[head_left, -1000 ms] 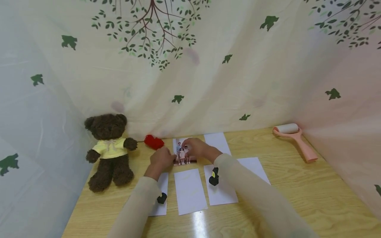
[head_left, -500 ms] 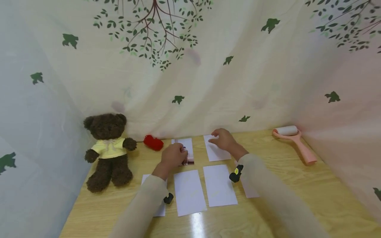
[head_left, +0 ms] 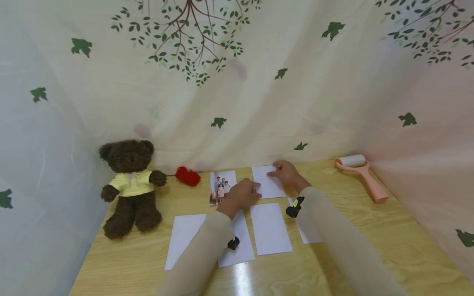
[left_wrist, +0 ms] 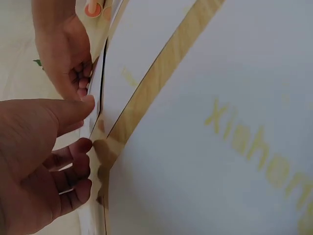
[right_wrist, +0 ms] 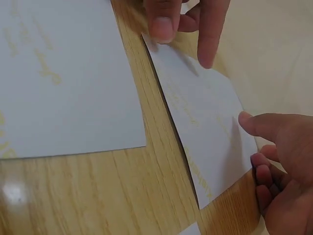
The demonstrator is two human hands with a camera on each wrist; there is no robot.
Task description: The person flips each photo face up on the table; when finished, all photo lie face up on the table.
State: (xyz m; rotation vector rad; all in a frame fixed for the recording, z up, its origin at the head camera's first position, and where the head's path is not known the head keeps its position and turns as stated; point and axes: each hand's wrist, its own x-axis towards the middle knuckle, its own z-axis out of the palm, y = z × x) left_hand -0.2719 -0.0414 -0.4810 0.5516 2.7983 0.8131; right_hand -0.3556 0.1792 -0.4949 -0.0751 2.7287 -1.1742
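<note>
though thin, card (head_left: pixel 268 185) between hands (head_left: pixel 242 194) (head_left: pixel 289 173)

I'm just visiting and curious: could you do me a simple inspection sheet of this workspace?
Surface: wood-grain tabletop, with a bright reflection at the front.
Job's things: a group photo face up; a rear white card to its right; four front white cards in a row, some partly hidden.
Clutter: teddy bear, red fuzzy item, pink-handled roller.
Hands: left hand and right hand at opposite sides of the rear white card; whether their fingers grip it is unclear.
Cables: nothing seen.
Surroundings: pale hanging cloth with leaf and bird prints.
</note>
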